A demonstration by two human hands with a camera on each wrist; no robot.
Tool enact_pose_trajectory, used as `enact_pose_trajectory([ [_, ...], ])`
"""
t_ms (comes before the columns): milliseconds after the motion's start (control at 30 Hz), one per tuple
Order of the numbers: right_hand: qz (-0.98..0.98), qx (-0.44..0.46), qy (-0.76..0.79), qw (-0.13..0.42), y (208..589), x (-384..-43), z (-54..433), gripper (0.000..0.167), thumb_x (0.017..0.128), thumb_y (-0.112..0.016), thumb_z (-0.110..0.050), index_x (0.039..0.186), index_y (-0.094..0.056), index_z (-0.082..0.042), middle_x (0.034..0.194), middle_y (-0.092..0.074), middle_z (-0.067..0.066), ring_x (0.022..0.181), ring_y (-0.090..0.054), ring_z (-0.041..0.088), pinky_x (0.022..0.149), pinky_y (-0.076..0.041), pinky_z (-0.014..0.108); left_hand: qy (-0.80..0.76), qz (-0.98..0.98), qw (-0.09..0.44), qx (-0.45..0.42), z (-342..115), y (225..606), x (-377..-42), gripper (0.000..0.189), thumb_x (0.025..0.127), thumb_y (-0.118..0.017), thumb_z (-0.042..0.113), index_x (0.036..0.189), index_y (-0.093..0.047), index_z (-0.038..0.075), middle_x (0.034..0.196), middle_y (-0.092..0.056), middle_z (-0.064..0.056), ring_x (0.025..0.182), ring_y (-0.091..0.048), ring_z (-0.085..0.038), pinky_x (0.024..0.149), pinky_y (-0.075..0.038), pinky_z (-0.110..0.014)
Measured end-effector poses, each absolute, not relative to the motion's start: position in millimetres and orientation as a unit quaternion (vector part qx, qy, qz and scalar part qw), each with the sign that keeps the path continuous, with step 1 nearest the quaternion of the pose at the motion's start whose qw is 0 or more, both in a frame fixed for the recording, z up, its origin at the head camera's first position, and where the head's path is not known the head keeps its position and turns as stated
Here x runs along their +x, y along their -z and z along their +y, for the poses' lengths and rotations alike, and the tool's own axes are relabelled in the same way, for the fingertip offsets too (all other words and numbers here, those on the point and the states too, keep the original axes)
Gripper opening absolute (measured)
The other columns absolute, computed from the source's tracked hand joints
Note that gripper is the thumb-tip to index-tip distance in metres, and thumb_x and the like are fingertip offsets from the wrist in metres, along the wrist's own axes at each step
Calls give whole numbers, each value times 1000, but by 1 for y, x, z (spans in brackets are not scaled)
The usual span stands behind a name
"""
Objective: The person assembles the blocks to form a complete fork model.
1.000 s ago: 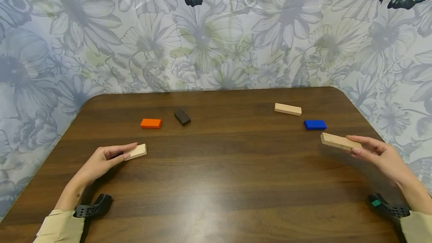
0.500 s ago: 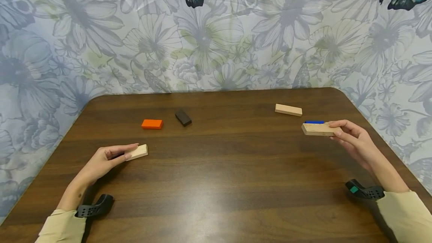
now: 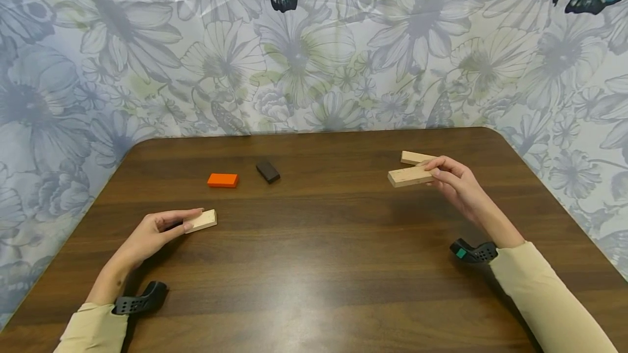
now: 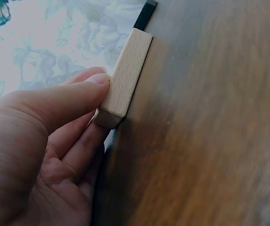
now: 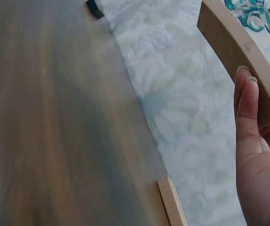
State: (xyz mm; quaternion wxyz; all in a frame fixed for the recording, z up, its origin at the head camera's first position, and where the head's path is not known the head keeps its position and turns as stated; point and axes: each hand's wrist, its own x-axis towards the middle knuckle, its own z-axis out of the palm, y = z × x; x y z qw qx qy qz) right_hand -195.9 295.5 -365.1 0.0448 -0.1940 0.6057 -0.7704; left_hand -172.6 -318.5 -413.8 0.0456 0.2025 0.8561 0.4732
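Note:
My left hand (image 3: pixel 152 234) pinches a pale wooden block (image 3: pixel 203 220) by its near end, between thumb and fingers, low over the left side of the brown table. In the left wrist view the grain of that block (image 4: pixel 128 73) shows plainly. On the other side, my right hand (image 3: pixel 463 192) pinches a second wooden block (image 3: pixel 409 177) by its right end, held above the tabletop. Behind it a third wooden block (image 3: pixel 416 157) lies on the table, partly covered. The right wrist view shows the held block (image 5: pixel 241 52) gripped at one end. The blue block is hidden behind my right hand.
An orange block (image 3: pixel 223 180) lies on the left part of the table (image 3: pixel 314 244), with a black block (image 3: pixel 267 172) just right of it. The table's far edge meets a wall (image 3: pixel 314 70) with a flower pattern.
My right hand has carried its wooden block leftward and somewhat farther away, passing in front of the blue block, which is now out of sight. The left hand stays in place.

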Motion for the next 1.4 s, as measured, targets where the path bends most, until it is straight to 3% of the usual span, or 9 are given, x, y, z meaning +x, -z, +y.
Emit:
enact_pose_trajectory([
  [133, 609, -206, 764, 61, 363, -210, 276, 23, 98, -42, 1, 112, -60, -4, 120, -48, 9, 107, -45, 20, 83, -44, 26, -470, 859, 46, 200, -320, 414, -172, 36, 94, -57, 10, 129, -56, 0, 127, -57, -9, 111, -50, -1, 84, -41, -14],
  [400, 602, -222, 762, 86, 366, -236, 245, 24, 98, -45, 1, 118, -55, -5, 121, -47, 10, 104, -47, 20, 86, -45, 28, -465, 862, 47, 195, -319, 414, -173, 36, 95, -57, 12, 129, -57, 1, 127, -57, -9, 112, -49, -1, 84, -40, -14],
  [800, 610, -265, 717, 208, 387, -262, 200, 24, 97, -45, 0, 121, -50, 0, 121, -48, 15, 99, -51, 21, 83, -45, 33, -474, 856, 54, 198, -319, 412, -173, 36, 94, -58, 12, 129, -57, 2, 128, -56, -9, 114, -48, 0, 85, -40, -14],
  [1067, 630, -339, 634, 295, 404, -269, 185, 34, 98, -45, -2, 131, -41, 8, 132, -46, 23, 108, -51, 27, 83, -45, 36, -475, 854, 47, 204, -318, 411, -174, 35, 94, -57, 10, 128, -57, 1, 128, -56, -9, 114, -48, 0, 85, -40, -13],
  [1267, 649, -378, 575, 323, 409, -273, 179, 37, 97, -50, -4, 133, -44, 4, 134, -47, 18, 118, -46, 28, 87, -44, 38, -479, 854, 47, 199, -318, 414, -175, 35, 94, -59, 11, 127, -59, 2, 127, -57, -9, 114, -48, -1, 86, -40, -14],
  [1400, 654, -360, 572, 340, 411, -277, 174, 39, 96, -53, -6, 132, -46, 6, 133, -47, 19, 115, -48, 26, 90, -44, 40, -479, 854, 50, 198, -319, 414, -175, 35, 94, -58, 11, 128, -58, 2, 127, -56, -9, 115, -48, -1, 87, -39, -14],
])
